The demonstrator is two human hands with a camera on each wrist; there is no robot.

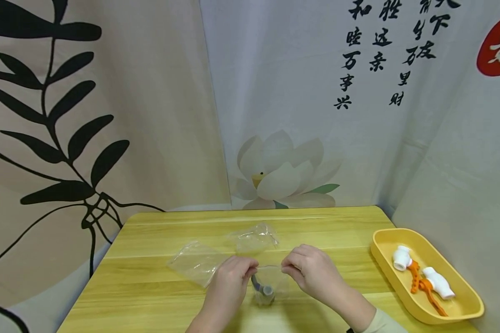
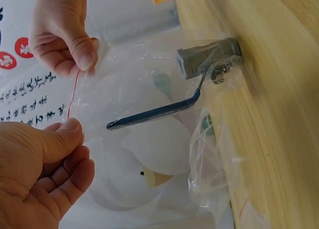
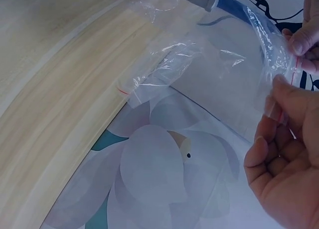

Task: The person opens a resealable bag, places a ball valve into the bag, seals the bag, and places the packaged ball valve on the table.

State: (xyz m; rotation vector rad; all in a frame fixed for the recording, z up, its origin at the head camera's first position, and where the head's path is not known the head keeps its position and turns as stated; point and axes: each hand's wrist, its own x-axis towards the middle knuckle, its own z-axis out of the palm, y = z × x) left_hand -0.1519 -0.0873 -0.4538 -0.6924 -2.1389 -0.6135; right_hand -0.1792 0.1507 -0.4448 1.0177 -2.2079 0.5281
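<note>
A clear zip bag (image 2: pixel 134 84) with a red line along its mouth hangs between the two hands over the table. Inside it sits a grey metal ball valve (image 2: pixel 209 57) with a long dark blue lever handle (image 2: pixel 154 113); the valve lies at the bottom of the bag, close to the wooden surface. My left hand (image 1: pixel 229 286) pinches one side of the bag's mouth between thumb and fingers. The opposite corner is pinched by my right hand (image 1: pixel 314 273), so the red-lined edge stretches between them.
Two crumpled clear bags (image 1: pixel 197 261) lie beyond the hands on the wooden table (image 1: pixel 150 296). At the right stands a yellow tray (image 1: pixel 468 303) with white plastic fittings (image 1: pixel 439 282) that have orange handles (image 1: pixel 415 277). A printed curtain (image 1: pixel 171 115) hangs behind the table.
</note>
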